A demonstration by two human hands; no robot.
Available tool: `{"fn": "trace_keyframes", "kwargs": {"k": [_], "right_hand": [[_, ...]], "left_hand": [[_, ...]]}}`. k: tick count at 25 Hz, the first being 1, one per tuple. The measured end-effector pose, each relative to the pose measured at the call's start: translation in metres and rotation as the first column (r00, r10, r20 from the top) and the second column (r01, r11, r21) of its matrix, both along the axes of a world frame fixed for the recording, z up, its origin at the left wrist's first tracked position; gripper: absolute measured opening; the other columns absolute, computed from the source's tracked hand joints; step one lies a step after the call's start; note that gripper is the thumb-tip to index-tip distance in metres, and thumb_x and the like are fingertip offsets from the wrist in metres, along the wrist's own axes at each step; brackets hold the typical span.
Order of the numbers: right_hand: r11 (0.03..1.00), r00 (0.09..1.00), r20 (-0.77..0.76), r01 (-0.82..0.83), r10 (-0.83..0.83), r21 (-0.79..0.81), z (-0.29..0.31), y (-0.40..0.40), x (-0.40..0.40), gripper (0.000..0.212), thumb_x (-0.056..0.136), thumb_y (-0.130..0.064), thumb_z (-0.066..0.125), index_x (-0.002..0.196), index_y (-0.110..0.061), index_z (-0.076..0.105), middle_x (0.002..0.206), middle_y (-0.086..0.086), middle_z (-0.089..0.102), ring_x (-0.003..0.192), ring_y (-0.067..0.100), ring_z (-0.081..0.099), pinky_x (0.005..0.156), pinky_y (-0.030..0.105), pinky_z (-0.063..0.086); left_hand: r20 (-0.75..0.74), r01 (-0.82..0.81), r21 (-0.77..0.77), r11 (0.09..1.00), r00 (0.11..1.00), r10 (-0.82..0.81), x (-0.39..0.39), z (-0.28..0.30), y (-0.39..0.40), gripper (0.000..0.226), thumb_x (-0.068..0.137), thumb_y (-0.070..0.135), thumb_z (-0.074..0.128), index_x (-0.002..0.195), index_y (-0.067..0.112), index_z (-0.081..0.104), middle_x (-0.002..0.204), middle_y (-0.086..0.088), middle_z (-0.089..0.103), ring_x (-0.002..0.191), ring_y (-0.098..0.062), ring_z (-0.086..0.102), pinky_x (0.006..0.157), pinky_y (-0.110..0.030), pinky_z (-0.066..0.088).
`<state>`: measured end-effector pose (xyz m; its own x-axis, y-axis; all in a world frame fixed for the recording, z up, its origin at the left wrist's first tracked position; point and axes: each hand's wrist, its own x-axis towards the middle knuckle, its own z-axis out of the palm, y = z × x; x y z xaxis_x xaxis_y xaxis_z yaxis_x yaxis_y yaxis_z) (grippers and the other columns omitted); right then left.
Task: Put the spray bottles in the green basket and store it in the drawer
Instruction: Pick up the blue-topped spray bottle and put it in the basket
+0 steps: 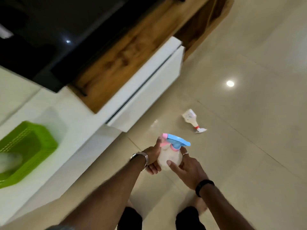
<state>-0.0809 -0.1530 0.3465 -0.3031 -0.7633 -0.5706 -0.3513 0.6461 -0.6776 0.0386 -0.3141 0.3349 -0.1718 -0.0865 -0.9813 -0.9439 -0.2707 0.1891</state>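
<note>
Two hands hold one spray bottle: the left hand is wrapped around the pale round body from the left, and the right hand presses on it from the right, thumb across the front. Its blue and pink trigger head is up and points right. The bottle is off the floor, in front of the person's knees. A second bottle, white with a red collar, lies on its side on the floor, well apart to the upper right, nozzle toward the lower right.

The green basket sits on the white desk at far left; something pale and blurred lies in or just before it, and what it is cannot be told. A white drawer front stands under the wooden top, with a dark gap along its upper edge; whether it is pulled open cannot be told.

Step in hand, as judged: carry the held bottle left and up to the basket. One hand on the body should suffice, freeing the other for the second bottle. Keep fingers off the trigger, and lower the bottle in rather than drop it, since the light basket could slide.

Edges and room: the desk's front edge lies between bottle and basket, so lift clear of it first. Floor to the right is open.
</note>
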Motion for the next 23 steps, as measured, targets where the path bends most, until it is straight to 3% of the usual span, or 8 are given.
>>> {"fn": "trace_keyframes", "kwargs": {"k": [4, 6, 8, 12, 16, 18, 21, 23], "right_hand": [[0.98, 0.964, -0.179, -0.198, 0.197, 0.011, 0.024, -0.1, 0.101, 0.059, 0.068, -0.093, 0.04, 0.082, -0.035, 0.041, 0.061, -0.013, 0.058, 0.06, 0.004, 0.057, 0.055, 0.024, 0.041], [0.959, 0.937, -0.218, -0.283, 0.272, -0.023, 0.038, -0.148, 0.154, 0.059, 0.07, -0.09, 0.039, 0.088, -0.035, 0.041, 0.06, -0.014, 0.056, 0.06, 0.007, 0.055, 0.055, 0.027, 0.039], [0.929, 0.909, -0.257, -0.359, 0.327, -0.087, 0.051, -0.192, 0.206, 0.065, 0.068, -0.094, 0.035, 0.096, -0.036, 0.044, 0.06, -0.016, 0.055, 0.058, 0.005, 0.053, 0.052, 0.023, 0.038], [0.844, 0.846, -0.294, -0.506, 0.444, -0.181, 0.072, -0.26, 0.296, 0.064, 0.073, -0.091, 0.033, 0.095, -0.035, 0.054, 0.073, -0.015, 0.06, 0.07, 0.012, 0.06, 0.061, 0.028, 0.044], [0.75, 0.809, -0.271, -0.587, 0.523, -0.306, 0.073, -0.316, 0.386, 0.048, 0.088, -0.074, 0.043, 0.107, -0.032, 0.059, 0.098, -0.01, 0.064, 0.078, 0.011, 0.058, 0.067, 0.027, 0.043], [0.734, 0.813, -0.228, -0.582, 0.536, -0.35, 0.066, -0.338, 0.416, 0.048, 0.092, -0.065, 0.049, 0.118, -0.027, 0.06, 0.117, -0.004, 0.063, 0.092, 0.013, 0.059, 0.074, 0.027, 0.044], [0.731, 0.813, -0.219, -0.582, 0.54, -0.356, 0.046, -0.363, 0.451, 0.043, 0.096, -0.051, 0.056, 0.127, -0.022, 0.058, 0.126, -0.001, 0.06, 0.103, 0.015, 0.059, 0.078, 0.024, 0.041], [0.76, 0.822, -0.225, -0.57, 0.523, -0.313, 0.032, -0.376, 0.466, 0.044, 0.097, -0.046, 0.057, 0.133, -0.02, 0.055, 0.131, -0.001, 0.057, 0.109, 0.018, 0.058, 0.08, 0.025, 0.04]], "left_hand": [[-0.077, -0.212, -0.165, 0.963, 0.976, 0.202, 0.127, 0.039, -0.049, 0.089, 0.082, 0.084, 0.0, 0.128, 0.033, 0.056, 0.09, -0.016, 0.081, 0.072, -0.027, 0.077, 0.082, -0.036, 0.061], [-0.166, -0.296, -0.417, 0.86, 0.954, 0.248, 0.189, 0.056, -0.071, 0.078, 0.092, 0.076, 0.003, 0.136, 0.038, 0.055, 0.105, -0.009, 0.078, 0.086, -0.029, 0.075, 0.088, -0.037, 0.057], [-0.344, -0.45, -0.576, 0.683, 0.891, 0.297, 0.25, 0.071, -0.087, 0.064, 0.099, 0.067, 0.012, 0.128, 0.037, 0.061, 0.102, 0.002, 0.074, 0.098, -0.029, 0.072, 0.077, -0.031, 0.051], [-0.617, -0.713, -0.603, 0.358, 0.701, 0.357, 0.344, 0.103, -0.105, 0.033, 0.107, 0.044, 0.032, 0.119, 0.045, 0.062, 0.108, 0.021, 0.072, 0.101, 0.003, 0.066, 0.088, -0.021, 0.05], [-0.661, -0.786, -0.598, 0.158, 0.595, 0.457, 0.419, 0.097, -0.137, 0.042, 0.109, 0.033, 0.033, 0.145, 0.02, 0.05, 0.143, 0.001, 0.061, 0.133, -0.015, 0.056, 0.112, -0.039, 0.044], [-0.685, -0.807, -0.581, 0.102, 0.553, 0.474, 0.44, 0.088, -0.153, 0.043, 0.109, 0.025, 0.034, 0.149, 0.013, 0.046, 0.146, -0.003, 0.058, 0.135, -0.017, 0.054, 0.114, -0.036, 0.043], [-0.693, -0.842, -0.535, 0.072, 0.487, 0.532, 0.467, 0.069, -0.171, 0.045, 0.108, 0.012, 0.036, 0.153, 0.013, 0.038, 0.148, 0.005, 0.051, 0.133, -0.009, 0.05, 0.108, -0.008, 0.038], [-0.688, -0.86, -0.498, 0.115, 0.472, 0.551, 0.473, 0.053, -0.179, 0.05, 0.106, 0.007, 0.037, 0.156, 0.012, 0.032, 0.156, 0.0, 0.044, 0.142, -0.014, 0.042, 0.119, -0.022, 0.034]]}}
